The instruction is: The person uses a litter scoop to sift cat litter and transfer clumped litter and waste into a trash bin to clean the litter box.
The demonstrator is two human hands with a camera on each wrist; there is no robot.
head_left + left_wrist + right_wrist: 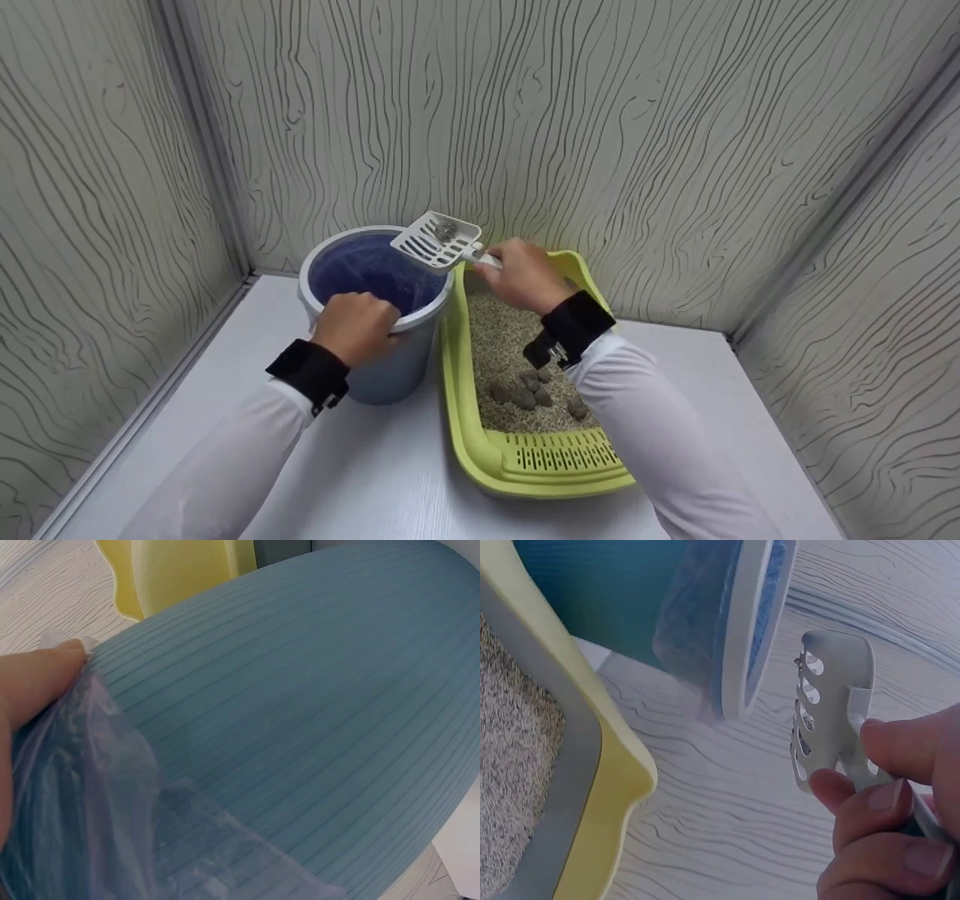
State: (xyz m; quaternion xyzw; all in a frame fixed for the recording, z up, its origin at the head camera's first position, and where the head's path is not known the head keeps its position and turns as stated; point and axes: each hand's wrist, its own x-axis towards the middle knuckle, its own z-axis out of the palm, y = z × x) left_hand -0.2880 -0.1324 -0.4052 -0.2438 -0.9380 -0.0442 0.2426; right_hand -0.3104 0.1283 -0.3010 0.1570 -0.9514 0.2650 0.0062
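My left hand point(356, 326) grips the near rim of a blue-grey trash bin point(386, 379). In the left wrist view the thumb point(45, 679) presses a translucent plastic bag point(120, 765) against the ribbed outside wall. Inside, the bin shows a dark blue lining point(360, 262). My right hand point(525, 276) holds a white slotted litter scoop point(450, 256) by its handle, fingers curled round it. The scoop's blade overlaps the bin's back right rim in the head view, and a grey litter clump point(446, 230) lies on it.
A yellow-green litter box point(466, 420) stands right beside the bin, under my right forearm. It holds grainy litter point(502, 322) and several dark clumps point(525, 397) near its slotted front. Wood-patterned walls point(480, 112) surround the white table point(375, 465) at the back and sides.
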